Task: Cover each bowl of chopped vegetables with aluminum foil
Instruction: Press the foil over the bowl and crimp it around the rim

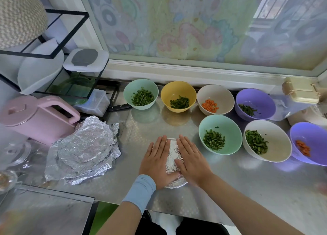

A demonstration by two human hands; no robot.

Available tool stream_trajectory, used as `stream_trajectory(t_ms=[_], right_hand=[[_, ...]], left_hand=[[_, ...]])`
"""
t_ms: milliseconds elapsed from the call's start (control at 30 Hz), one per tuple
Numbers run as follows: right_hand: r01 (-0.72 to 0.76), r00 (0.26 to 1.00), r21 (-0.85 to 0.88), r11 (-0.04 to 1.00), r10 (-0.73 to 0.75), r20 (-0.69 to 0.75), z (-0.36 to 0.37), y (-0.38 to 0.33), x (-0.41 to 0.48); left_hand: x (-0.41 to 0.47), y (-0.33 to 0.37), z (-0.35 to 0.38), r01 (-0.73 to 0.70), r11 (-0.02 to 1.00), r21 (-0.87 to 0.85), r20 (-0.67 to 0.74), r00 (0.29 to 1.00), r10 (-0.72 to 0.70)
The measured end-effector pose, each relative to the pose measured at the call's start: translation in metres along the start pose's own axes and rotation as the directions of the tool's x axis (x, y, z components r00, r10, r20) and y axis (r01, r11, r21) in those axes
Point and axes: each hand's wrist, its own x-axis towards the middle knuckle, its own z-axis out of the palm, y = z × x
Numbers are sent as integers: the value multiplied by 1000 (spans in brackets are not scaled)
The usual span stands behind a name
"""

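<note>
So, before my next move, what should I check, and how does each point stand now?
1. Foil lies over the foil-covered bowl: ok.
2. Foil tucked around its rim: cannot tell, the hands hide the sides.
3. The left hand and right hand lie flat on it, holding nothing: ok.
4. A stack of spare foil sheets lies left of the hands: ok.
5. The green bowl, right of the right hand, is open and close: ok.
6. All bowls covered: not ok, seven are open.
</note>
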Motion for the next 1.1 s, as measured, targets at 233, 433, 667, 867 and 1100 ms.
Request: stream_trajectory(t_ms=[233,433,667,867,1100], right_hand=[[33,999,-58,998,-32,29,-5,1,22],[25,999,-70,997,-28,-36,2,1,-1],[22,1000,-163,986,-20,10,2,4,-8],[-61,998,-199,978,60,-11,4,-4,-12],[-183,981,-40,982,180,-77,-11,-17,4]], left_hand=[[11,-7,-9,41,999,-3,-75,996,-41],[-6,4,-7,5,1000,27,96,995,-7],[-6,4,-7,23,999,49,102,994,-28],[-18,-4,-6,128,989,-79,-45,990,-131],[-24,2,-5,245,378,-893,45,882,-468]])
